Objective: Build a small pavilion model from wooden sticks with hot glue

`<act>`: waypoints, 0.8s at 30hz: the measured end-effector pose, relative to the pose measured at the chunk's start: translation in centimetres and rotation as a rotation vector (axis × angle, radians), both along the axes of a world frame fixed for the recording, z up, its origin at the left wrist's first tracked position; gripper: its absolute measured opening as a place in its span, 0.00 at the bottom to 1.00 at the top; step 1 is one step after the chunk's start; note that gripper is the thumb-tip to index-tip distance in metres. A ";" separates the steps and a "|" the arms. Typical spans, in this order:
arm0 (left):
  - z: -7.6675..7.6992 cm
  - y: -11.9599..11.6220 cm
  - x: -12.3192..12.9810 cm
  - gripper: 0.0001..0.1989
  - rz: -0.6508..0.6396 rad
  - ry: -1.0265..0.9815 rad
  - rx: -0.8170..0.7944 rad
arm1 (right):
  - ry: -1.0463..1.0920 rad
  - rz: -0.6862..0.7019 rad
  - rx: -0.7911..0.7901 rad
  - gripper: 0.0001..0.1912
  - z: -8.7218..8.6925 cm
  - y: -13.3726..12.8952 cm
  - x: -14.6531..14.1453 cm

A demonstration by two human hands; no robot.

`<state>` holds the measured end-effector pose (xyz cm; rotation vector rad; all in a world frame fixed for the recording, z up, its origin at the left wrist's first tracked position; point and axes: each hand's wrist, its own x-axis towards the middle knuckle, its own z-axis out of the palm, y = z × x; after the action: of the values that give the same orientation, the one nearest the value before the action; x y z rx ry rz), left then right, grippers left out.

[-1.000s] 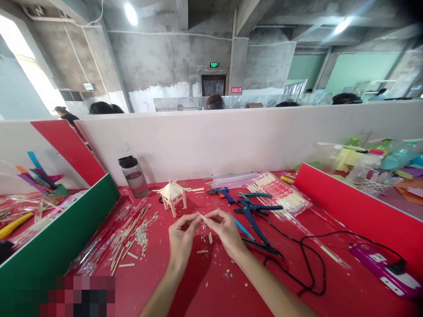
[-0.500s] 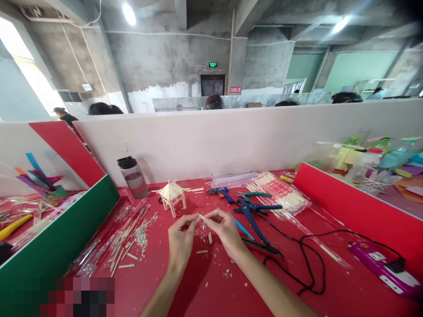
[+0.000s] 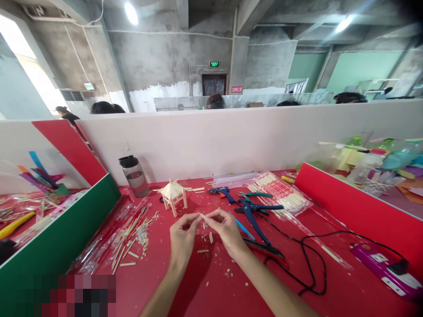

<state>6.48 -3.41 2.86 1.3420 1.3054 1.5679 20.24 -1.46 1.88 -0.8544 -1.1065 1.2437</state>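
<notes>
Between the fingertips of both hands is a short pale wooden stick piece [image 3: 202, 216], mostly covered by the fingers. My left hand [image 3: 183, 235] pinches its left end, and my right hand [image 3: 225, 230] pinches the other end. Just beyond the hands stands a small pavilion model [image 3: 173, 193] built of wooden sticks, with a peaked roof and thin legs. Loose cut stick pieces [image 3: 211, 237] and crumbs lie on the red table under the hands. A blue glue gun [image 3: 225, 193] rests behind my right hand.
Blue-handled cutters [image 3: 253, 215] and green-handled pliers [image 3: 256, 195] lie right, near bagged sticks [image 3: 280, 191]. A black cable [image 3: 306, 251] runs to a purple power strip [image 3: 385, 268]. Left are loose sticks [image 3: 127, 242] and a water bottle [image 3: 134, 178]. Low partitions [image 3: 346, 198] border the table.
The whole view has shifted very slightly. Both hands keep the same pinch on the stick piece, and the things on the table stay where they were.
</notes>
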 end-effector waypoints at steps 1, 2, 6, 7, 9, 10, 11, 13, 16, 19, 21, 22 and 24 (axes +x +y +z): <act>0.1 0.0 0.0 0.11 -0.005 0.005 0.006 | 0.002 0.003 -0.001 0.09 0.0 0.0 0.0; 0.1 -0.1 0.0 0.11 -0.010 0.005 0.008 | 0.003 0.006 0.000 0.09 0.0 0.0 0.0; 0.1 -0.1 0.1 0.12 -0.022 0.007 0.003 | 0.017 0.011 0.008 0.07 0.1 0.0 0.0; 0.1 -0.1 0.1 0.12 -0.022 0.013 0.002 | 0.018 0.009 0.007 0.07 0.1 0.0 0.0; -0.1 0.0 0.0 0.12 -0.025 0.026 0.004 | 0.016 0.005 0.001 0.07 0.2 0.0 0.0; -0.1 0.1 -0.1 0.12 -0.034 0.033 0.004 | 0.014 0.003 -0.001 0.07 0.2 0.0 0.0; -0.1 0.2 -0.2 0.12 -0.049 0.038 0.002 | 0.011 0.000 -0.005 0.08 0.3 0.0 0.0; 0.1 0.3 -0.5 0.13 -0.094 0.040 -0.009 | 0.006 -0.005 -0.017 0.08 0.3 0.0 0.1; 0.6 0.5 -0.9 0.15 -0.169 0.039 -0.030 | -0.007 -0.012 -0.025 0.09 0.2 0.1 0.2; 1.1 0.7 -1.4 0.17 -0.244 0.067 -0.049 | -0.064 -0.013 0.012 0.08 0.1 0.3 0.3; 1.3 0.8 -1.6 0.17 -0.277 0.108 -0.055 | -0.119 0.002 0.052 0.08 -0.1 0.3 0.5; 1.3 0.8 -1.8 0.16 -0.286 0.137 -0.055 | -0.146 0.015 0.072 0.08 -0.1 0.3 0.5; 1.4 0.9 -2.0 0.14 -0.295 0.202 -0.054 | -0.201 0.046 0.107 0.08 0.0 0.3 0.7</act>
<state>4.45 -2.53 4.23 1.6095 1.1927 1.2145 20.97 -1.15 1.84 -0.8909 -1.3486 1.1435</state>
